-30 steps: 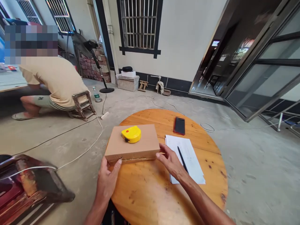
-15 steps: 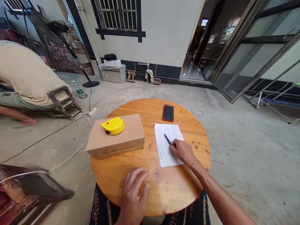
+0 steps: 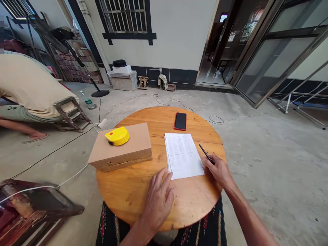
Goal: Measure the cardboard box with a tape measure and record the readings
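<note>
A small stack of white paper point(image 3: 183, 157) with rows of writing lies on the round wooden table point(image 3: 133, 191). My right hand point(image 3: 217, 171) is closed around a black pen point(image 3: 205, 152), just beyond the paper's right edge. At the paper's lower left corner rests my left hand point(image 3: 160, 196), fingers apart, its fingertips touching or close to the sheet. A yellow tape measure point(image 3: 118, 136) sits on top of a brown cardboard box point(image 3: 135, 145) on the table's left side. Beyond the paper lies a dark phone point(image 3: 180, 121) with a red edge.
Left of the table, a person point(image 3: 28, 89) in a cream shirt sits on a low wooden stool point(image 3: 70, 112). A dark wooden stool point(image 3: 38, 201) stands at lower left. Cables and a power strip point(image 3: 102, 123) lie on the floor near a water bottle point(image 3: 87, 100).
My right hand has moved the pen rightward off the paper. My left hand has come forward and right to the paper's lower corner. The view has shifted slightly.
</note>
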The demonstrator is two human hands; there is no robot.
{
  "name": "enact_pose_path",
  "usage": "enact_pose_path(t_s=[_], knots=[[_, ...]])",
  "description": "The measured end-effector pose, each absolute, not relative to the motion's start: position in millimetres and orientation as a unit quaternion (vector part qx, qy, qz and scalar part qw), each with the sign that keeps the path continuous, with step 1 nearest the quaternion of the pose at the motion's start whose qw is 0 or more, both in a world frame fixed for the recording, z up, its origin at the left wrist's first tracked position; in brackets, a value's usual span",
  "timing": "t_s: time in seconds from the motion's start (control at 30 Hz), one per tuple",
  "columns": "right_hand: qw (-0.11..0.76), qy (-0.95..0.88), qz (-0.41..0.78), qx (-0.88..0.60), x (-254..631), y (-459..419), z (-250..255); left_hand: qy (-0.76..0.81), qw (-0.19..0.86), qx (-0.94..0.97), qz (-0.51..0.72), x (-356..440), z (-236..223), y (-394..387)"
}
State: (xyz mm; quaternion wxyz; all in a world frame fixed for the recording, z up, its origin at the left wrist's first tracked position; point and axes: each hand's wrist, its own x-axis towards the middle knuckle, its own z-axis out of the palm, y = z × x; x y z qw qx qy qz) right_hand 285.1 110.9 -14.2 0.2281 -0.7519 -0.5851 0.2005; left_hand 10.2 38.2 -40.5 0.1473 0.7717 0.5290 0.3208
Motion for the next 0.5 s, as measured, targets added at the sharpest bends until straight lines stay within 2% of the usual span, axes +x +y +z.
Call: enact_pose_path(t_s=[0.13, 0.5], knots=[[0.148, -0.6, 0.185, -0.764, 275.9, 127.0, -12.6, 0.532, 0.152, 0.78, 0.293, 9.7, -41.1, 43.5], [0.114, -0.62, 0.18, -0.755, 271.7, 127.1, -10.3, 0.572, 0.141, 0.758, 0.28, 22.2, -23.6, 83.5]])
